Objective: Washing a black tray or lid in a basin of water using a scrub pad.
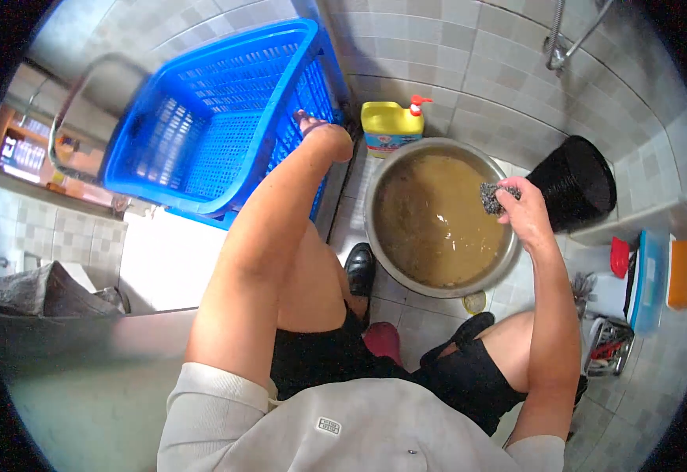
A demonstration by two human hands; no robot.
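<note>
My right hand (526, 211) pinches a grey steel wool scrubber (495, 197) over the right rim of a large metal basin (373, 212). Murky brown water (454, 228) fills much of the basin. On the left, a big blue plastic basket (237, 157) with slotted walls is tipped so its open side faces me. My left hand (324, 135) grips the basket's right wall from outside, its fingers partly hidden against the slots.
Behind the basin stands a yellow jug (393, 118) with a red pump. A black bucket (576, 185) leans at the right wall. A metal caddy (609, 346) and blue and orange items stand lower right. A shower hose (554, 35) hangs above.
</note>
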